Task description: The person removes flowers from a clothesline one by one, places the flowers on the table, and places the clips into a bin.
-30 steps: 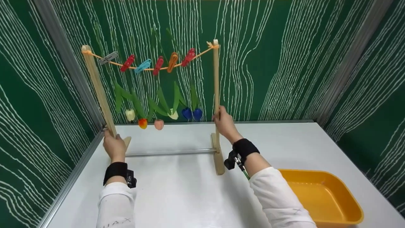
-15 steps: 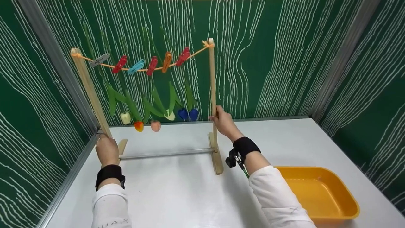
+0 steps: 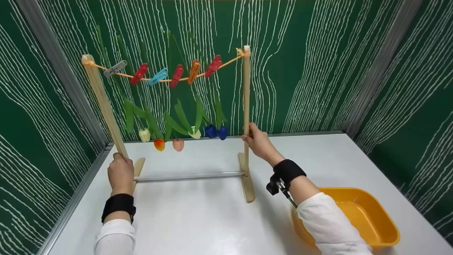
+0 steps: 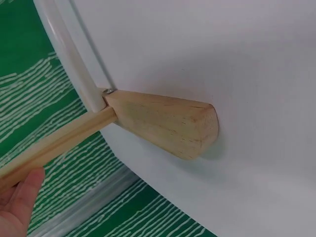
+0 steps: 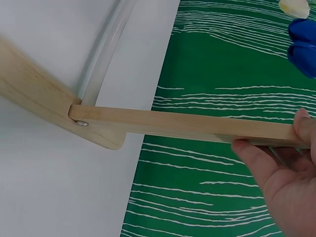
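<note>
A wooden stand (image 3: 102, 102) with two posts stands on the white table. My left hand (image 3: 121, 173) grips the left post low down, just above its foot (image 4: 163, 123). Higher up the right post (image 3: 246, 88), my right hand (image 3: 260, 141) holds it, with thumb and fingers on either side in the right wrist view. Between the post tops sags an orange cord (image 3: 164, 80) carrying several clothespins, among them a blue one (image 3: 158, 76). Artificial tulips hang head down from the pins, including an orange one (image 3: 159, 144) and a blue one (image 3: 222, 132).
A clear rod (image 3: 191, 175) joins the two feet near the table top. To the right, partly behind my right sleeve, sits a yellow basin (image 3: 364, 216). Green walls with white lines (image 3: 318, 71) enclose the table's back and sides.
The stand's right side has come toward me and to the right, my right hand moving with it. The tulips have swung slightly. Both hands keep their hold, and the head view has shifted a little.
</note>
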A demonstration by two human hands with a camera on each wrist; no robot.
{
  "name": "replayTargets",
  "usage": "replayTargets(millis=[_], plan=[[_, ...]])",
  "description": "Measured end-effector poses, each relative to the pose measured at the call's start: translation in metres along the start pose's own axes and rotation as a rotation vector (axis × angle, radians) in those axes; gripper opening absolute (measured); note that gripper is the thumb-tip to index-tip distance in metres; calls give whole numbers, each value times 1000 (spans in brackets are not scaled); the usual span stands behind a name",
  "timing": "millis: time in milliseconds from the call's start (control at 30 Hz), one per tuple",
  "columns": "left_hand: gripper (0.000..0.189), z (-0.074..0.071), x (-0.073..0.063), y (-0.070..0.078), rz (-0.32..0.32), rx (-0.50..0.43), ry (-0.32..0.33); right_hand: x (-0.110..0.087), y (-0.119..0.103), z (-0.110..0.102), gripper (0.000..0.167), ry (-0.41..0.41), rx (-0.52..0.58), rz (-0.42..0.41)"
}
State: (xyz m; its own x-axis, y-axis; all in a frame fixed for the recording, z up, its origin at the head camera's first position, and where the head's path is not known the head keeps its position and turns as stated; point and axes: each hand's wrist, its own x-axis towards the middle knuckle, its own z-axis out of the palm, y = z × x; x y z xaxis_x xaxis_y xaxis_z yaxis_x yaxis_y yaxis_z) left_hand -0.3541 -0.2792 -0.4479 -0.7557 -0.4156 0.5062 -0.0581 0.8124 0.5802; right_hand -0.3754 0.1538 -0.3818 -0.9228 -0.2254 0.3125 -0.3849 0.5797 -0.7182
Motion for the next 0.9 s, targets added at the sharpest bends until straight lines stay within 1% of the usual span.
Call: replayTargets(millis=[67, 167, 333, 467, 700, 833, 900], plan=[[24, -1, -2, 2, 4, -2, -6, -4, 1, -3, 22, -2, -6, -4], [24, -4, -6, 5, 8, -6, -35, -11, 3, -7, 22, -1, -9, -3], [24, -9, -15, 5, 61, -15, -65, -25, 6, -15, 20, -5, 8, -19], [24, -13, -25, 6, 87, -21, -86, -38, 10, -23, 22, -28, 26, -33], [20, -16, -40, 12, 145, -43, -99, -61, 19, -39, 26, -39, 41, -50], [19, -19, -49, 17, 169, -43, -112, -71, 23, -47, 25, -40, 58, -36], [19, -21, -53, 18, 196, -53, -107, -76, 24, -50, 26, -42, 68, -27]])
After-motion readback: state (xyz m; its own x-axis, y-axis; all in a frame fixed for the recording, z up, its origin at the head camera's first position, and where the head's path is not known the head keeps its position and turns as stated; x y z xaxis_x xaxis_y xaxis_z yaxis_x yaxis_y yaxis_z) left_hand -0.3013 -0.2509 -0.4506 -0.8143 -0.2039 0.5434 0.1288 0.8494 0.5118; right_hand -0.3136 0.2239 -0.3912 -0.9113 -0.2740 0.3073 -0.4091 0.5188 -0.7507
